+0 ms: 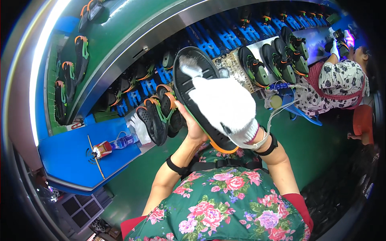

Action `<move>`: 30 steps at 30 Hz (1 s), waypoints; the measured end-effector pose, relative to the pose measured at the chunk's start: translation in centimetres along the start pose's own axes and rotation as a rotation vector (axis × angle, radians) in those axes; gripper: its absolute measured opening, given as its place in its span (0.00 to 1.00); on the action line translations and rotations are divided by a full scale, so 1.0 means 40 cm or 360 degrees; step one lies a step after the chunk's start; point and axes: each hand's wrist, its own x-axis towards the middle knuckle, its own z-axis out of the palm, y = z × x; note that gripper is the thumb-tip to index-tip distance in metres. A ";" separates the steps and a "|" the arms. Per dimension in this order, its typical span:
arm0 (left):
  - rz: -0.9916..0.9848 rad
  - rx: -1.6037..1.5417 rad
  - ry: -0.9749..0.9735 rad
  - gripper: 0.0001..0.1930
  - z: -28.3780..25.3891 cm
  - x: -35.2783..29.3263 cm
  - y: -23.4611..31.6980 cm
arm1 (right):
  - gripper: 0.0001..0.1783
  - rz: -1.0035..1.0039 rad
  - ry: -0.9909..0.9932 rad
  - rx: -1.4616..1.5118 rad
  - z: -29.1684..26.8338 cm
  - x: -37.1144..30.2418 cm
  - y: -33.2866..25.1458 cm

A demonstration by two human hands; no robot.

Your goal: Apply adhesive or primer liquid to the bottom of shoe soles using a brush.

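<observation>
My left hand is bare and closed round the left side of a black shoe with a green edge and an orange heel. The shoe stands tilted up before me, its flat grooved face toward me. Across that face lies my right hand in a white knitted glove, touching the shoe. One gloved finger reaches toward the toe end and is smeared by motion. The other right fingers are mostly hidden, so I cannot tell whether they grip. Just left of my left hand are several black shoes with orange and green straps.
A conveyor with blue holders runs behind the shoe. Black-green shoes stand at its right side. A co-worker sits at far right. On the blue table lie a plastic bottle and a stick. A cable hangs nearby.
</observation>
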 end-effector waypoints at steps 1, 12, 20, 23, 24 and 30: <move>0.0060 0.0175 -0.0018 0.53 -0.056 0.003 -0.033 | 0.12 -0.0018 -0.0001 0.0052 0.004 -0.005 -0.010; -0.0212 -0.0825 -0.0871 0.49 -0.083 0.033 -0.029 | 0.14 -0.0138 0.0204 0.0117 0.020 -0.016 -0.015; -0.0249 -0.0771 -0.0707 0.54 -0.141 0.074 -0.022 | 0.19 -0.0168 -0.0200 -0.0048 0.001 -0.017 0.012; -0.0248 -0.0850 -0.0677 0.56 -0.151 0.075 0.000 | 0.19 -0.0168 -0.0378 0.0189 -0.012 -0.010 0.009; -0.0255 -0.0881 -0.0666 0.57 -0.156 0.080 -0.002 | 0.20 -0.0131 -0.0377 0.0321 -0.029 -0.004 0.020; -0.0199 -0.0528 -0.0700 0.58 -0.164 0.114 -0.020 | 0.18 -0.0130 -0.0300 0.0115 0.016 -0.059 0.028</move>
